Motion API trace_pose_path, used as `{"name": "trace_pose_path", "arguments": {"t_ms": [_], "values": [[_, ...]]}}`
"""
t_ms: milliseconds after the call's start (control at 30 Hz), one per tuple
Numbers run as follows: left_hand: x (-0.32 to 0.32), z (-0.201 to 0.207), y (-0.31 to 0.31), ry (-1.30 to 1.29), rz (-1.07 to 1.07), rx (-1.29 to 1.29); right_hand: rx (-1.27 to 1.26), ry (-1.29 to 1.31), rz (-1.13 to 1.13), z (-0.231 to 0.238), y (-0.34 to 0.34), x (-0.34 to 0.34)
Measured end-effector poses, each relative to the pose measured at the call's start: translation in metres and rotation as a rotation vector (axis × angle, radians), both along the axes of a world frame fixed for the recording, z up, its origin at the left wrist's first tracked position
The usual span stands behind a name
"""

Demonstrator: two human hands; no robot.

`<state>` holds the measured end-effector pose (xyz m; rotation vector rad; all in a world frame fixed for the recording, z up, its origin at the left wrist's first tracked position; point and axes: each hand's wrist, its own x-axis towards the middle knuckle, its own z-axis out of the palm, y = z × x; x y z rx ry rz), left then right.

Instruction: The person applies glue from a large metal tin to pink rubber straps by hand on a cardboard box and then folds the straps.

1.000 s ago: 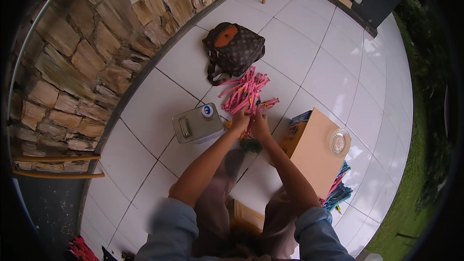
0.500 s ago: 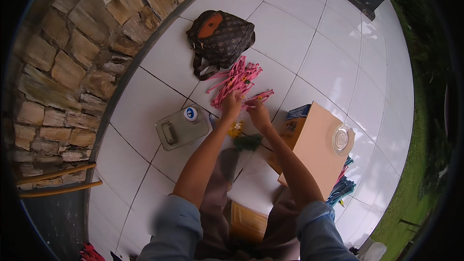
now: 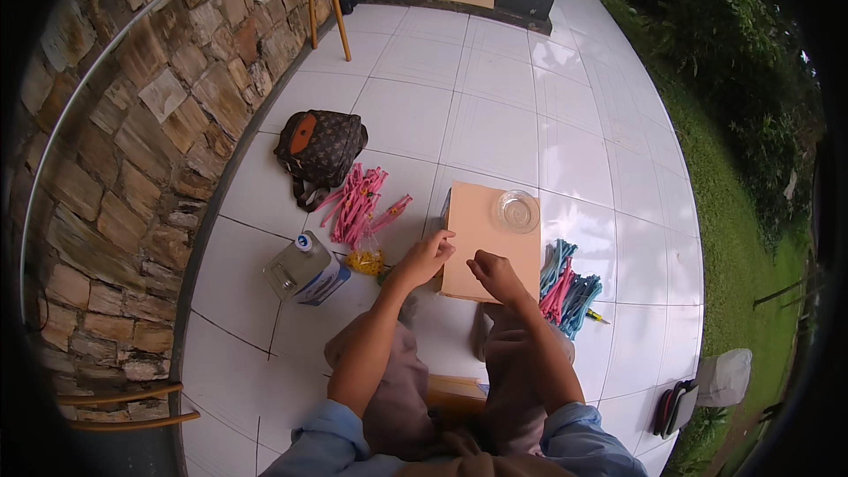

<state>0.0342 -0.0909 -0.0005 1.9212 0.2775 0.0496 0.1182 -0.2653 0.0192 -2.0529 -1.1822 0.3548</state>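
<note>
From the pink strips (image 3: pixel 358 208), my left hand (image 3: pixel 427 258) and right hand (image 3: pixel 496 274) have moved to the box (image 3: pixel 473 212) in the head view. They're apart, fingers curled; whether either pinches anything, I can't tell. I judge the box light, stiff, best gripped by opposite sides. It's at 2 o'clock from my left, 12 from my right.
</note>
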Motion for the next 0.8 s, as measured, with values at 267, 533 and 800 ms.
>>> {"name": "trace_pose_path", "arguments": {"t_ms": [267, 533, 800], "values": [[0.037, -0.035, -0.065, 0.031, -0.261, 0.432, -0.159, 0.012, -0.273, -0.046, -0.032, 0.024], [0.041, -0.031, -0.051, -0.069, -0.128, 0.308, -0.163, -0.023, -0.071, -0.040, -0.012, 0.030], [-0.046, 0.003, 0.024, -0.108, 0.163, 0.108, 0.092, 0.306, -0.007, -0.013, 0.057, 0.014]]}}
